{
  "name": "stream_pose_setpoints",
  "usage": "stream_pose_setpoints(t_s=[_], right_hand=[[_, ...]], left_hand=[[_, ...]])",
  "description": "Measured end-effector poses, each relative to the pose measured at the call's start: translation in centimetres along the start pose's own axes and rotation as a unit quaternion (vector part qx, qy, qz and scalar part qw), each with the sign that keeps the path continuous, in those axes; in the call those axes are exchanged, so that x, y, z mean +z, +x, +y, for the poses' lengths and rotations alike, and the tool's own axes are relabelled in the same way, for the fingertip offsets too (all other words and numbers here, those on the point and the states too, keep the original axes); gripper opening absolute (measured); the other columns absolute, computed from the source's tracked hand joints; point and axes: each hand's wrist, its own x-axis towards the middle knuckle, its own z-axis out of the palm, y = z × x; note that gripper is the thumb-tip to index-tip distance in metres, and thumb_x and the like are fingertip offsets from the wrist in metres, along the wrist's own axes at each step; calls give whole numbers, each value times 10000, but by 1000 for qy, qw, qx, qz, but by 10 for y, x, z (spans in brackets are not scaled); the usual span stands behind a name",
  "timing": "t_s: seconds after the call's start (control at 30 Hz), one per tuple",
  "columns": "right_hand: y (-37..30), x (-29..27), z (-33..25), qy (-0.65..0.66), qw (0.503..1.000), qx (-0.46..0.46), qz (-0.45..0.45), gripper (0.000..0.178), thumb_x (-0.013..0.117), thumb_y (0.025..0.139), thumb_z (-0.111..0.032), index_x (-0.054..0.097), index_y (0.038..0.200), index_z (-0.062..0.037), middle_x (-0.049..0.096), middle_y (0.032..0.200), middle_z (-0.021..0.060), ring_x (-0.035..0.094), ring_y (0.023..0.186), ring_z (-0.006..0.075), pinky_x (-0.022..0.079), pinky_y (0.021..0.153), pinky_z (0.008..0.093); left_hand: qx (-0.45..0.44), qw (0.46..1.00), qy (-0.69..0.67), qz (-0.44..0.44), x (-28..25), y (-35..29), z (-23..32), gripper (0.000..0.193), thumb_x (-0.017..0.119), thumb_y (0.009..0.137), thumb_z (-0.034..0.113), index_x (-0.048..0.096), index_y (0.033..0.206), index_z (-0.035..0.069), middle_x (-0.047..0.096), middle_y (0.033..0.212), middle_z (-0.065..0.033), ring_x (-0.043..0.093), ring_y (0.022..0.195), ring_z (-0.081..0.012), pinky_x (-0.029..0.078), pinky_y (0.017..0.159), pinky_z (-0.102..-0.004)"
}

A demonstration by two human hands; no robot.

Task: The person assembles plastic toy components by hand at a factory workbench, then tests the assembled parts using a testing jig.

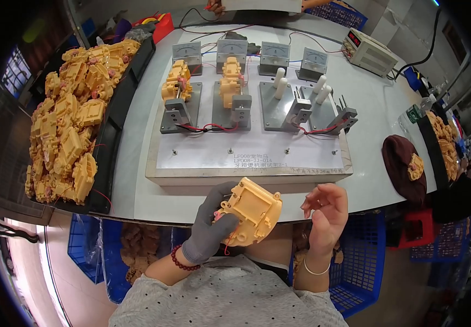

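My left hand (209,231), in a grey glove, grips a yellow plastic gearbox housing (254,207) just in front of the table edge. Its rectangular recess faces up, and a red wire hangs from its lower side. Bare and raised, my right hand (327,212) is apart from the housing, its fingers loosely curled and spread with nothing in them. Beyond both hands lies a test board (208,155) with several metal fixtures. Two similar yellow housings, one on the left fixture (178,82) and one on the second fixture (230,84), sit upright. The two right fixtures (285,111) hold only white posts and pins.
Several analog meters (231,50) line the board's back. A black tray (107,136) heaped with yellow housings stands left. At the far right are a power supply (370,52) and a dark red cloth (401,166). Blue baskets (363,261) sit below the table edge.
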Motion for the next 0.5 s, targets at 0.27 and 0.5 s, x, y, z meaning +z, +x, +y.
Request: stream_pose_setpoints(t_s=[0.27,0.5], right_hand=[[5,-7,-7,-29,999,-21,-5,420,609,757,-62,503,1155,19,553,986,96,542,854,148,457,750,259],[89,-33,-6,-275,953,-92,88,503,644,785,-80,439,1240,-24,491,1121,98,488,994,163,459,810,300]], left_hand=[[45,999,8,13,0,4,15,596,565,777,130,378,1329,2,530,1220,-119,538,1119,-175,453,948,-321],[160,984,82,12,31,28,77,671,620,790,205,322,1359,12,481,1271,-136,535,1167,-241,444,991,-372]])
